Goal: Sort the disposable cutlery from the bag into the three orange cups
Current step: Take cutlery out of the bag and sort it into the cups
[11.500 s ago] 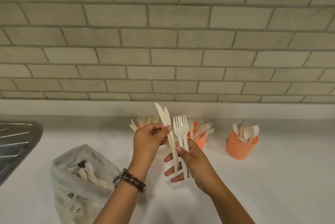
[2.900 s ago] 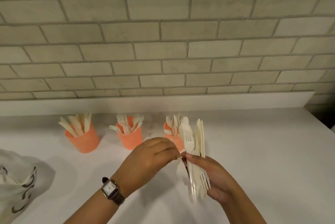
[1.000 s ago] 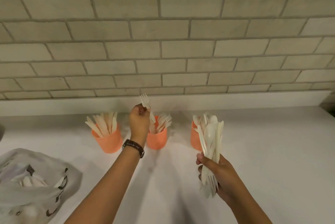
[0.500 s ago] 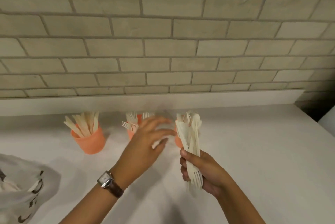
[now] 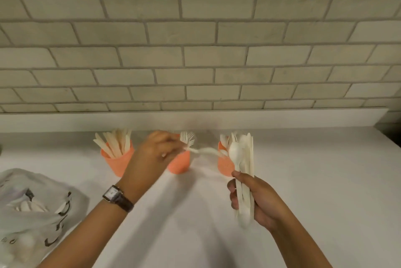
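Three orange cups stand in a row near the wall: the left cup [image 5: 118,163] holds knives, the middle cup [image 5: 180,164] forks, the right cup [image 5: 225,165] spoons. My right hand [image 5: 258,200] grips an upright bundle of cream cutlery [image 5: 245,159] in front of the right cup. My left hand [image 5: 154,152] pinches one blurred cream piece [image 5: 206,151], lying level between the middle cup and the bundle. I cannot tell which kind of piece it is. The cutlery bag [image 5: 32,209] lies at the lower left with more pieces inside.
A white countertop [image 5: 314,181] runs under everything, with a low white ledge and a tiled wall behind the cups. A dark gap shows at the counter's far right end [image 5: 390,135].
Half a second ago my left hand was open and reaching toward the bundle. Now it pinches a single piece drawn out to the left of the bundle. The right hand stays put.
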